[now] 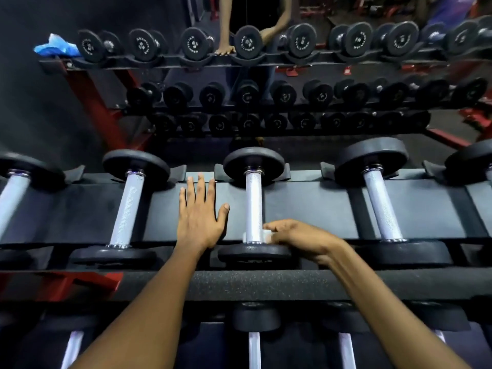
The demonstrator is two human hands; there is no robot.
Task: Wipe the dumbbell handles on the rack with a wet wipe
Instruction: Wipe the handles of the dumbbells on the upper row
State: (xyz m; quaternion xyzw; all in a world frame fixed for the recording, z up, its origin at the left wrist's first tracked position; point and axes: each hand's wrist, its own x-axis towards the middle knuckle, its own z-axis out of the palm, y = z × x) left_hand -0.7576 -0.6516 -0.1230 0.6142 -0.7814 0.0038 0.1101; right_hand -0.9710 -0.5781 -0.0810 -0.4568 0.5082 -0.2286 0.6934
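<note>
A row of black dumbbells with silver knurled handles lies on the top shelf of the rack (306, 209). The middle dumbbell's handle (253, 201) runs away from me. My right hand (300, 239) holds a white wet wipe (267, 233) wrapped around the near end of that handle, just above the near weight plate (254, 255). My left hand (198, 217) lies flat with fingers spread on the shelf, just left of the same handle. Neighbouring handles sit to the left (127, 209) and to the right (382, 209).
A mirror behind the rack reflects the dumbbell rows and a person's arms. A blue crumpled bag (57, 46) shows at the mirror's upper left. A padded front rail (239, 284) crosses below my hands, with a lower shelf of dumbbells (254, 347) beneath. Red frame parts stand at left.
</note>
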